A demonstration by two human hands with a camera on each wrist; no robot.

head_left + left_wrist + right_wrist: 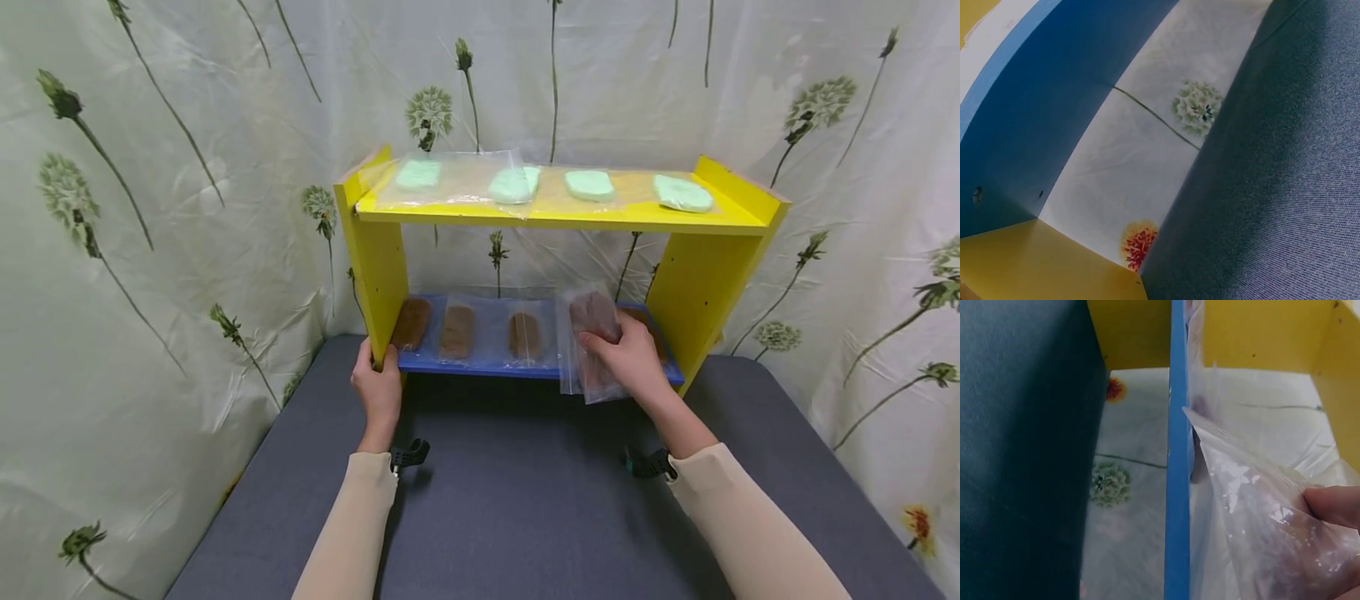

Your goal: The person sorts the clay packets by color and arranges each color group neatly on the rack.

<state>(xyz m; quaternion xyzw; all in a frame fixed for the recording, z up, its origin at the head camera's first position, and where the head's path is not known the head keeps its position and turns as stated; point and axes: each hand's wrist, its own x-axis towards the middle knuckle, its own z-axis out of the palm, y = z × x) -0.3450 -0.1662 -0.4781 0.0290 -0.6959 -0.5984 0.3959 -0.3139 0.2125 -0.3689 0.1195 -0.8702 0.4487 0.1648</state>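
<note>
A small rack has yellow side panels (378, 275) and a blue lower shelf (480, 368). With the thumb on the near side, my right hand (633, 354) pinches a clear zip bag (600, 371) containing a reddish-brown slab, tilted above the shelf's right part. The right wrist view shows this bag (1260, 506) beside the blue shelf edge (1177, 462), my thumb (1335, 505) pressed on it. At the front edge of the left side panel, my left hand (378, 390) grips the board. Bagged brown slabs (456, 332) lie along the blue shelf; one is partly behind my right hand.
Several pale green pieces (590, 185) in clear bags lie on the yellow upper shelf (637, 218). The rack stands at the back of a dark grey table (525, 500). A flower-printed curtain (187, 275) hangs behind and at both sides.
</note>
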